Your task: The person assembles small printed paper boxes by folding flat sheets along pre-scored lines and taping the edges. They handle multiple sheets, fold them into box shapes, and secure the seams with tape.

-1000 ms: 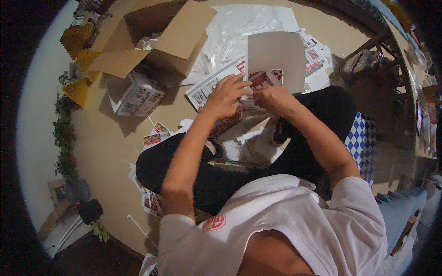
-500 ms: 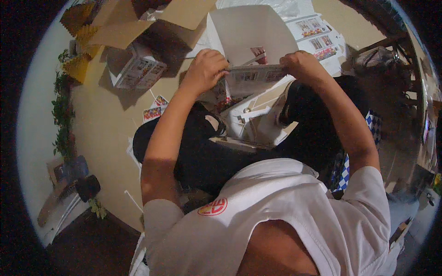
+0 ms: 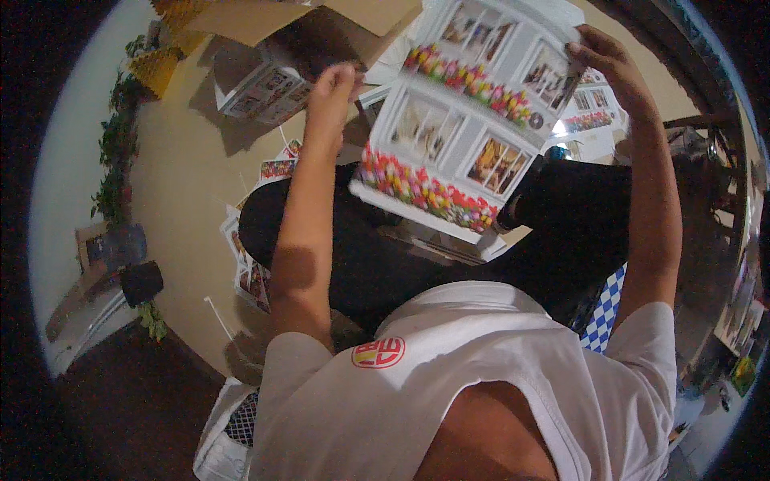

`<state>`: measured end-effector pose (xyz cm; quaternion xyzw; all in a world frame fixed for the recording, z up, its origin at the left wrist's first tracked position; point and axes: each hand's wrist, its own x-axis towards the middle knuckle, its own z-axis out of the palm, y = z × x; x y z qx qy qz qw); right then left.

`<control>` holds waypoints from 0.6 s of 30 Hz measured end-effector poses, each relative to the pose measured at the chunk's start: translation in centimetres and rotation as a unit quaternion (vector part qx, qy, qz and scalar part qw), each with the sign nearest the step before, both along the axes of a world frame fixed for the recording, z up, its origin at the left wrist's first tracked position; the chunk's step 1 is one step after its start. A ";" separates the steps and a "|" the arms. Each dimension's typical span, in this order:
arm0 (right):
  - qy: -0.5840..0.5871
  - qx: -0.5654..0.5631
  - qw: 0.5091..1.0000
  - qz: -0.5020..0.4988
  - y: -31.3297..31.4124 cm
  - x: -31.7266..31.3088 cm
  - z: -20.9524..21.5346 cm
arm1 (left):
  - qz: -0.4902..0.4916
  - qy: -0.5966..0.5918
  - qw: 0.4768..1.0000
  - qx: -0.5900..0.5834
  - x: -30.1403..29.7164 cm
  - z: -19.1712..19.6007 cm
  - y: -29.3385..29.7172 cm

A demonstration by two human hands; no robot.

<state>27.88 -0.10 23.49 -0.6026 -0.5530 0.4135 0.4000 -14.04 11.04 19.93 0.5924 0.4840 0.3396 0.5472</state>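
Note:
A printed cardboard box (image 3: 449,120) with windows and colourful tulips on its face is tilted in front of me, above my lap. My right hand (image 3: 609,64) grips its upper right corner, the thumb on the printed face and the other fingers partly hidden. Left of the box, my left hand (image 3: 331,90) is raised with its fingers curled in. A gap separates it from the printed face, and I see nothing in it.
An open brown carton (image 3: 321,40) stands at the far left, with another printed box (image 3: 261,84) beside it. Printed sheets (image 3: 592,108) lie at the far right. More printed cutouts (image 3: 249,272) lie left of my knee. A leafy garland (image 3: 119,152) runs along the left wall.
The box has been lifted and tipped, so its printed face now shows instead of its white inside. My left hand has come off its edge; my right hand has risen with the box.

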 end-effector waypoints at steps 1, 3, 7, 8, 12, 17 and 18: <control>0.020 0.052 0.998 -0.032 -0.1 0.2 -1.1 | 0.016 -0.003 0.997 -0.071 -0.8 -1.7 -0.2; 0.080 -0.010 0.996 -0.031 -0.4 1.8 -3.4 | 0.042 -0.063 0.973 -0.216 -2.6 -4.8 -1.2; 0.129 -0.075 0.988 -0.051 -0.5 1.9 -4.9 | -0.003 -0.170 0.946 -0.277 -4.0 -5.3 -3.7; 0.123 -0.080 0.988 -0.051 0.0 1.5 -4.4 | -0.014 -0.194 0.938 -0.288 -4.3 -5.2 -3.2; 0.052 -0.069 0.996 -0.029 -0.3 1.3 -4.3 | -0.030 -0.214 0.934 -0.283 -3.4 -4.9 -4.0; -0.072 -0.010 0.997 -0.034 -1.1 -1.5 -2.2 | -0.034 -0.119 0.977 -0.176 -2.1 -3.7 -4.2; -0.046 -0.018 0.998 -0.037 -1.5 -2.5 -1.0 | -0.028 -0.088 0.986 -0.141 -1.5 -3.1 -3.9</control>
